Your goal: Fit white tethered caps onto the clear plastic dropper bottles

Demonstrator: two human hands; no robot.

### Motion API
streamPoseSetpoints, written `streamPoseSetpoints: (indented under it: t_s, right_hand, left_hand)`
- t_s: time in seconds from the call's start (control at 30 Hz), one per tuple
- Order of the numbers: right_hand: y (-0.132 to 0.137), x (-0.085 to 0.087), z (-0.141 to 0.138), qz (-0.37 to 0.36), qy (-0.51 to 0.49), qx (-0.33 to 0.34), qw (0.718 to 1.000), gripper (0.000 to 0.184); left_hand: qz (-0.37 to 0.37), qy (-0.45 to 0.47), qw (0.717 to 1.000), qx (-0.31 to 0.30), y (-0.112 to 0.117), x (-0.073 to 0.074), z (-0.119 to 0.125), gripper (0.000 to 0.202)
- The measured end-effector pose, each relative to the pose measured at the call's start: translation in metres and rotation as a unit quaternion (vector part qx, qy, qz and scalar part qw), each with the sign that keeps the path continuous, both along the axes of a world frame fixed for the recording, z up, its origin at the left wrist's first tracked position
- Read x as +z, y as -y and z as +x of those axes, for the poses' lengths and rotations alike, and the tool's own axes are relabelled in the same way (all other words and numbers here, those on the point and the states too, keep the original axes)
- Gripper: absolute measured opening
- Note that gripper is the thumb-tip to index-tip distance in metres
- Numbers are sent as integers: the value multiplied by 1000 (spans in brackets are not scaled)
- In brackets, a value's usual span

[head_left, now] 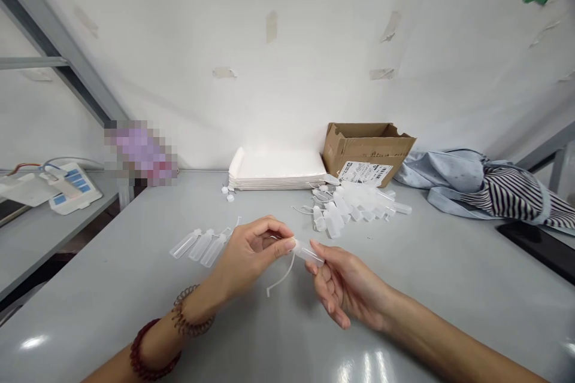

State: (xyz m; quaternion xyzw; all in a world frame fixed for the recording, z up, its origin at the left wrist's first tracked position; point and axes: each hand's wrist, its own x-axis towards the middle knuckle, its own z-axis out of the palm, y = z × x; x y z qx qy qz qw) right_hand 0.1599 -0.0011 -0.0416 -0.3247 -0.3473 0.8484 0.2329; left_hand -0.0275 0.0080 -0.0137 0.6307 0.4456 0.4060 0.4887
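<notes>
Between my two hands, just above the grey table, is a small translucent plastic bottle [309,252] lying on its side. My left hand [256,246] pinches its capped end between thumb and fingertips. A thin white tube [282,280] with a bent tip hangs down from that end. My right hand [344,287] grips the bottle's other end with thumb and index finger, the remaining fingers loosely curled. Left of my left hand, several similar bottles [200,246] lie side by side. A heap of such bottles [354,202] lies beyond my right hand.
An open cardboard box [368,152] stands behind the heap, beside a stack of white padded envelopes [278,170]. Small white caps [228,194] lie near the envelopes. Folded cloth [453,182] and a black phone [539,248] are at the right. A white device [76,188] sits far left.
</notes>
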Motion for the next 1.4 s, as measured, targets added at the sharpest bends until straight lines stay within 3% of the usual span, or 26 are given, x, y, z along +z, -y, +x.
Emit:
streamPoseSetpoints:
  t_s: [0.07, 0.13, 0.17, 0.23, 0.33, 0.4, 0.43, 0.47, 0.5, 0.53, 0.67, 0.77, 0.87, 0.97, 1.03, 1.13, 1.27, 1.33, 1.4]
  right_hand:
    - [2, 1, -2, 102, 63, -34, 992, 44]
    - [4, 0, -2, 275, 174, -75, 942, 40]
    - [5, -1, -1, 371, 235, -88, 894, 37]
    - [4, -5, 1, 541, 335, -99, 765, 32]
    - [2, -11, 5, 709, 405, -108, 568, 27]
    - [1, -12, 6, 768, 417, -120, 471, 27]
    - [0, -12, 7, 782, 417, -123, 446, 27]
    - [0, -12, 7, 787, 415, -121, 441, 27]
    - [0, -11, 7, 780, 411, -116, 458, 27]
    - [1, -11, 7, 761, 405, -107, 495, 26]
    - [2, -5, 7, 619, 362, -58, 695, 25]
    - [0, 2, 8, 513, 321, -29, 796, 31]
    - [-5, 6, 10, 414, 284, -10, 865, 39]
    - [-11, 6, 12, 306, 205, -2, 930, 42]
    - [-15, 5, 14, 235, 149, 11, 960, 43]
    - [-19, 5, 15, 192, 124, 45, 973, 43]
    - [-16, 6, 14, 247, 148, 33, 957, 40]
    - [-13, 4, 13, 382, 228, -18, 896, 35]
    - [-9, 0, 11, 543, 321, -62, 774, 30]
  left_hand:
    - [-45, 4, 999, -21, -4, -2, -3, 17]
    - [-90, 6, 995, -36, -7, -5, -4, 26]
    - [-108, 6, 993, -43, -8, -6, -4, 32]
    - [-132, 9, 989, -58, -7, -8, -2, 42]
    - [-181, 16, 981, -66, -2, -9, 3, 46]
    - [-213, 24, 975, -65, 0, -9, 5, 45]
    - [-219, 27, 973, -68, 1, -9, 5, 44]
    - [-217, 29, 973, -72, 1, -9, 5, 44]
    - [-209, 28, 974, -79, 1, -9, 4, 43]
    - [-196, 22, 977, -86, 1, -9, 3, 43]
    - [-113, -50, 986, -110, -1, -10, -2, 41]
    - [-52, -111, 986, -117, -1, -8, -3, 39]
    - [4, -159, 979, -126, -1, -7, -3, 36]
    - [111, -202, 964, -136, -1, -7, -3, 31]
    - [166, -217, 952, -140, 0, -7, -3, 29]
    - [145, -198, 959, -139, 0, -6, -2, 26]
    - [-10, -128, 984, -121, -3, -6, -4, 34]
    - [-58, -101, 988, -102, -6, -7, -5, 42]
    - [-93, -76, 989, -90, -7, -9, -6, 46]
